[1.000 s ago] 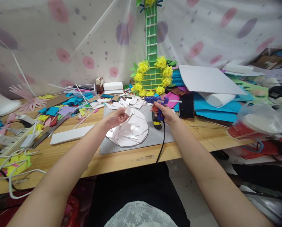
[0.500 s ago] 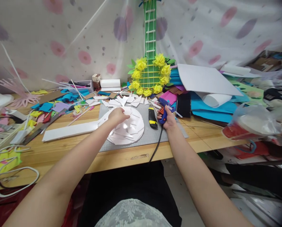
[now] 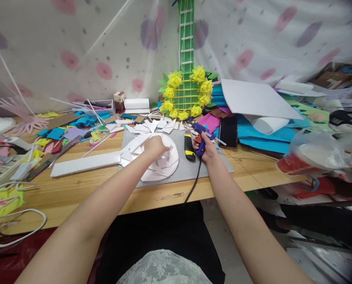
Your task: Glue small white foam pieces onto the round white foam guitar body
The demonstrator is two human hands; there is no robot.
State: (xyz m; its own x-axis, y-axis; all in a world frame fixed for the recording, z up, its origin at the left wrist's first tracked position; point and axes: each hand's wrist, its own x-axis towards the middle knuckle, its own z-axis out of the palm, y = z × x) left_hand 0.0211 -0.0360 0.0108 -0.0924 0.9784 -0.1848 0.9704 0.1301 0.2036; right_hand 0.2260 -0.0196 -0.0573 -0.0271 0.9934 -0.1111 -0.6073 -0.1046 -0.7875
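Note:
A white guitar-shaped board (image 3: 173,167) lies on the grey cutting mat (image 3: 184,173), its long neck pointing left. Angular white foam-board scraps (image 3: 161,170) are scattered over its round body. My left hand (image 3: 155,146) is low over that body, fingers pinched on a small white foam-board piece, mostly hidden by the fingers. To the right, my right hand (image 3: 209,150) grips a blue hot glue gun (image 3: 201,148) with an orange trigger and a black cord. A black and yellow utility knife (image 3: 189,147) rests just left of the glue gun.
Behind the mat stands a green guitar model (image 3: 187,59) with yellow flowers. Cut white pieces (image 3: 152,125) lie along the mat's far edge. A phone (image 3: 228,131), blue sheets (image 3: 261,142) and a bagged red cup (image 3: 294,161) are right; coloured scraps (image 3: 75,133) are left.
My left hand has moved slightly right and down onto the guitar body with the white piece. My right hand keeps the glue gun in nearly the same spot.

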